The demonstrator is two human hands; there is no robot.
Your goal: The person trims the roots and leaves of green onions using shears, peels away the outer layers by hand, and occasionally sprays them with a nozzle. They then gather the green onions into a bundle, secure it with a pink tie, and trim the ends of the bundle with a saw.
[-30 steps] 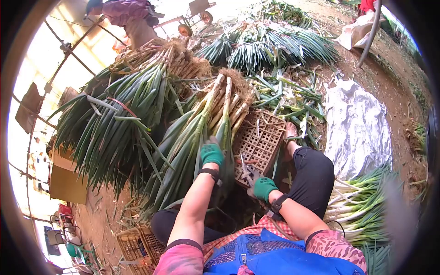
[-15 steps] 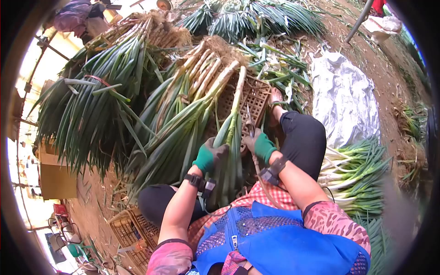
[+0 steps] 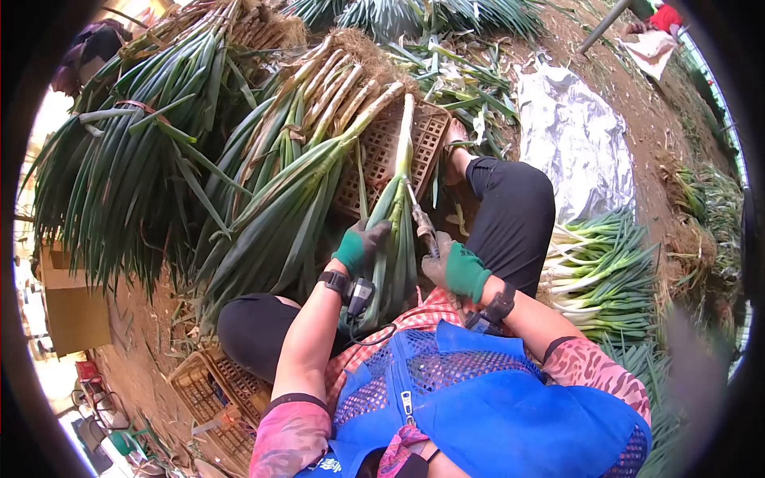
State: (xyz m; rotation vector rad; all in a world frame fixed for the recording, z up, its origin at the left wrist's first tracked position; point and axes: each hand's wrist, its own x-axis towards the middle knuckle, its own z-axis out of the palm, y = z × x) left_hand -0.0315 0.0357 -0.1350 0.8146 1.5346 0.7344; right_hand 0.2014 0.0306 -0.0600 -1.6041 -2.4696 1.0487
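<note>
My left hand [image 3: 360,247], in a green and grey glove, is closed around the leaves of a long green onion [image 3: 405,139]. The white stalk points away from me over an upturned brown plastic crate [image 3: 430,131]. My right hand [image 3: 457,267], gloved alike, grips a slim metal-nozzled tool that looks like an air blow gun [image 3: 424,227]. Its tip is close to the onion where the white stalk turns green. Left of the crate lies a heap of unpeeled green onions [image 3: 339,92] with brown, rooty ends.
A tied bundle of green onions [image 3: 151,175] lies at the left. Clean white-stemmed onions [image 3: 590,279] are stacked by my right knee, below a white sack [image 3: 578,143]. Peeled scraps [image 3: 470,88] litter the ground beyond the crate. Another brown crate [image 3: 203,390] sits lower left.
The view has shifted, so the scene sits further left and up. The tool's nozzle has tilted left, closer to the onion stalk. My left hand keeps its hold on the leaves.
</note>
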